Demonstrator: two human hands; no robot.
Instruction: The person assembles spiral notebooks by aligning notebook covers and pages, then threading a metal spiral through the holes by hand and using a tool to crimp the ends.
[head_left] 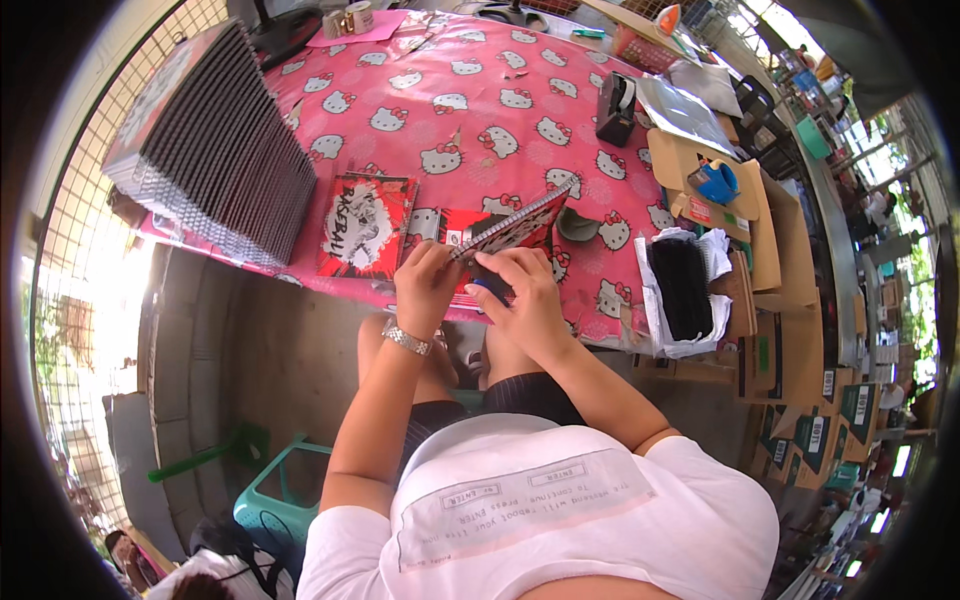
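A spiral notebook with a red and black cover is tilted up off the table in front of me. My left hand pinches the near end of its coil. Close beside it, the fingers of my right hand are closed at the same end of the binding. A small blue object shows by the right thumb; its kind is mostly hidden. Under the raised notebook lies another red and black cover. To the left, a red, black and white notebook lies flat on the table.
A tall stack of spiral notebooks stands at the left edge of the pink tablecloth. On the right are a black tape dispenser, a black bundle in white wrapping and open cardboard boxes. A green stool stands at lower left.
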